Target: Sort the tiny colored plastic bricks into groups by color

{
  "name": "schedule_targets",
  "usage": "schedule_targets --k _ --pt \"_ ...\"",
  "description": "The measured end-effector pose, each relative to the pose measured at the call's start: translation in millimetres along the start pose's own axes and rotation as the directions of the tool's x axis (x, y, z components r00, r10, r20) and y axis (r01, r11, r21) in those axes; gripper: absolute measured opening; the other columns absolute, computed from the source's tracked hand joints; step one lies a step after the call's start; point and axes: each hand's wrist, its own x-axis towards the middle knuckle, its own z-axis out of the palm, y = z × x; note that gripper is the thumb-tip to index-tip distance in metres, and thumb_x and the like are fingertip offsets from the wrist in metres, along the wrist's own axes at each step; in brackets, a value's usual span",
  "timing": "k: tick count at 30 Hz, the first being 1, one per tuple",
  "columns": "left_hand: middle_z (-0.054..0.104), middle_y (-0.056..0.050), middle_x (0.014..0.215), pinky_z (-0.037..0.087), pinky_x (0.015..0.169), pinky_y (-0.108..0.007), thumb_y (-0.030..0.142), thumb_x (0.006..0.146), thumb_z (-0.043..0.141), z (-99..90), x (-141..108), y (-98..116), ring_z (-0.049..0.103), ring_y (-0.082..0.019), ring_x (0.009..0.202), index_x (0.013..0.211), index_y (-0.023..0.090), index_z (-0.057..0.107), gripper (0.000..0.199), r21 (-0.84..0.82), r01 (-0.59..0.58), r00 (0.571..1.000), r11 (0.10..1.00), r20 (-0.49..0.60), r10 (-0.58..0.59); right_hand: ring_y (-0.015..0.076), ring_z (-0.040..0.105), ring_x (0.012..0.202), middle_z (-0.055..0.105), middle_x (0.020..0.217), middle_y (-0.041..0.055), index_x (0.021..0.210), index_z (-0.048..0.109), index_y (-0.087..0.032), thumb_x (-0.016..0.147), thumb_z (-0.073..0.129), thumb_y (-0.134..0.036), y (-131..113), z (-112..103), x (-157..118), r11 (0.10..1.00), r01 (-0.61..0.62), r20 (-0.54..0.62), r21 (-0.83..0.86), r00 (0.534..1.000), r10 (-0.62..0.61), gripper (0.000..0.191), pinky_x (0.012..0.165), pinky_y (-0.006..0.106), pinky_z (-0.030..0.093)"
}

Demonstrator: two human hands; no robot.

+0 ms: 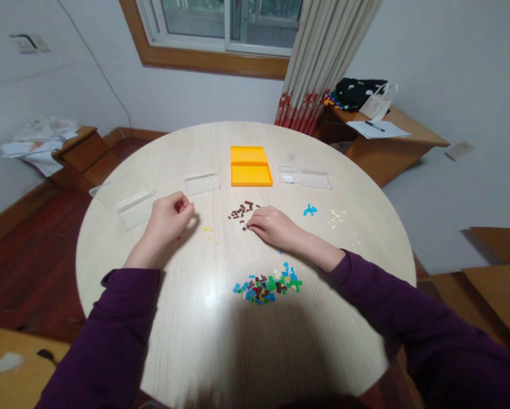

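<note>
White walls [212, 94] are enclosing a round, pale wood-grained table [182, 352]. The left hand [170, 218] and right hand [274, 227] are pressing fingertips together; whether either is pinching anything, I cannot tell. Brown bricks [240, 212] are lying beside the right hand, long axes pointing variously.

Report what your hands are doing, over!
Right hand at small brown plastic bricks. Left hand curled near clear plastic box. Multicoloured brick pile apart from hands; nothing blocking.

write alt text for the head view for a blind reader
A person's right hand is at the edge of small brown pieces on a round table, the left hand near yellow pieces. A mixed-colour heap lies nearer, an open orange case beyond.
</note>
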Motion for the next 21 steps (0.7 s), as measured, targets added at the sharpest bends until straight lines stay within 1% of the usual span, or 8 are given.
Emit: schedule_targets --k 2,4,6,8,11,14,18,21 --pt "0.042 0.005 0.051 0.031 0.057 -0.028 0.025 0.073 0.052 -1.4 0 1 0.039 -0.012 0.052 0.058 0.021 0.045 0.016 -0.001 0.01 1.0 1.0 -0.006 -0.01 0.0197 0.06 0.087 0.07 0.088 0.0067 0.088 0.07 -0.019 0.098 0.049 -0.019 0 0 11 0.999 0.005 -0.019 -0.038 1.0 -0.006 0.023 0.079 0.035 0.042" --pt "0.042 0.005 0.051 0.031 0.057 -0.028 0.024 0.073 0.052 -2.8 0 3 0.039 -0.012 0.052 0.059 0.021 0.045 0.016 -0.003 0.012 1.0 1.0 -0.006 -0.013 0.0209 0.06 0.087 0.07 0.09 0.0081 0.092 0.071 -0.019 0.099 0.047 -0.022 2 -5 9 0.998 -0.008 -0.073 -0.07 0.997 0.002 0.026 0.079 0.037 0.042" --pt "0.043 0.005 0.052 0.031 0.058 -0.028 0.024 0.073 0.052 -4.0 -1 4 0.039 -0.012 0.053 0.059 0.021 0.046 0.015 -0.009 0.0 1.0 1.0 -0.008 0.0 0.0215 0.06 0.087 0.071 0.092 0.0093 0.097 0.071 -0.02 0.101 0.045 -0.026 7 -13 -6 0.996 -0.048 -0.145 -0.08 0.989 0.036 0.027 0.08 0.037 0.044" --pt "0.044 0.004 0.053 0.031 0.058 -0.028 0.024 0.073 0.052 -4.7 -2 6 0.04 -0.012 0.053 0.059 0.02 0.046 0.015 -0.013 -0.013 1.0 1.0 -0.009 0.013 0.022 0.061 0.087 0.071 0.093 0.0099 0.099 0.071 -0.02 0.102 0.043 -0.03 11 -22 -28 0.995 -0.082 -0.185 -0.064 0.98 0.069 0.03 0.081 0.038 0.045" --pt "0.044 0.004 0.052 0.031 0.058 -0.028 0.023 0.073 0.052 -4.7 -2 10 0.04 -0.012 0.053 0.059 0.02 0.047 0.015 -0.009 -0.011 1.0 1.0 -0.002 0.011 0.0217 0.062 0.083 0.071 0.089 0.0103 0.097 0.071 -0.018 0.102 0.043 -0.031 11 -30 -64 0.998 -0.056 -0.143 -0.008 0.988 0.054 0.031 0.077 0.038 0.047" --pt "0.044 0.004 0.052 0.031 0.058 -0.028 0.023 0.073 0.053 -4.0 -2 12 0.04 -0.012 0.053 0.059 0.02 0.047 0.015 0.002 -0.001 1.0 1.0 0.008 0.001 0.0205 0.063 0.086 0.072 0.09 0.0087 0.099 0.071 -0.019 0.101 0.045 -0.028 1 -30 -89 0.996 -0.059 -0.104 0.07 0.992 0.066 0.027 0.08 0.037 0.049" --pt "0.044 0.004 0.051 0.031 0.058 -0.028 0.024 0.072 0.053 -3.2 -2 12 0.04 -0.012 0.052 0.06 0.021 0.047 0.014 0.013 0.001 1.0 1.0 0.019 -0.002 0.0199 0.064 0.088 0.073 0.092 0.0084 0.104 0.07 -0.019 0.101 0.047 -0.027 -11 -22 -97 0.99 -0.04 -0.094 0.133 0.994 0.052 0.025 0.079 0.037 0.048" --pt "0.044 0.004 0.051 0.032 0.057 -0.028 0.025 0.073 0.052 -3.0 -2 11 0.04 -0.012 0.052 0.06 0.021 0.046 0.015 0.017 0.005 1.0 1.0 0.024 -0.005 0.0194 0.063 0.083 0.071 0.085 0.0077 0.096 0.071 -0.018 0.101 0.046 -0.026 -13 -18 -93 0.994 0.004 -0.107 0.109 0.994 0.008 0.026 0.075 0.036 0.046"
